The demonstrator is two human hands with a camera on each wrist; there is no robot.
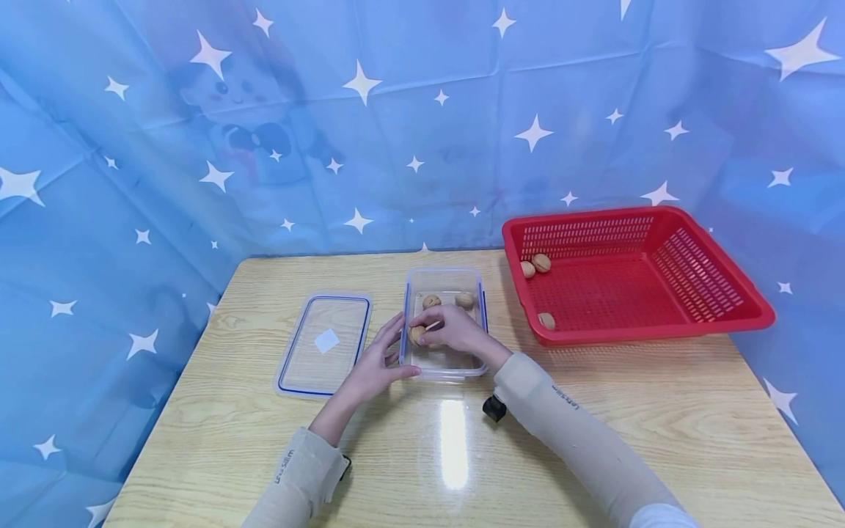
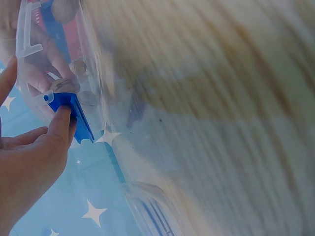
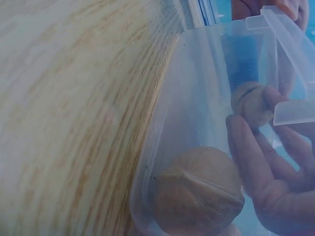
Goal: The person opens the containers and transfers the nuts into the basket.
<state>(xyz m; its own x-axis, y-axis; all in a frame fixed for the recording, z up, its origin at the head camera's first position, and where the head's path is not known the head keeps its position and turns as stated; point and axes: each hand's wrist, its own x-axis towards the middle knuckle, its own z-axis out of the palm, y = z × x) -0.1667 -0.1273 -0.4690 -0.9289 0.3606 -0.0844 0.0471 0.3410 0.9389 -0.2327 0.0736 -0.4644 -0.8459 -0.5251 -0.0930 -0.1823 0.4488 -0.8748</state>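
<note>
A clear plastic food container (image 1: 444,273) with blue side clasps stands on the table, its top uncovered. My right hand (image 1: 452,329) reaches inside and pinches a walnut (image 1: 416,335) near the left wall; the right wrist view shows this walnut (image 3: 252,104) between finger and thumb. Two more walnuts lie farther back, one in the middle (image 1: 432,301) and one on the right (image 1: 464,300). Outside, my left hand (image 1: 373,372) lies against the near left corner, thumb extended along the front. One of its fingertips touches the blue clasp (image 2: 81,120).
Left of the container lies its clear lid (image 1: 343,323) with a blue seal and a white label. A red plastic basket (image 1: 647,336) at the right holds several walnuts along its left side. Behind the table (image 1: 218,440) hangs a blue curtain (image 1: 422,125) with white stars.
</note>
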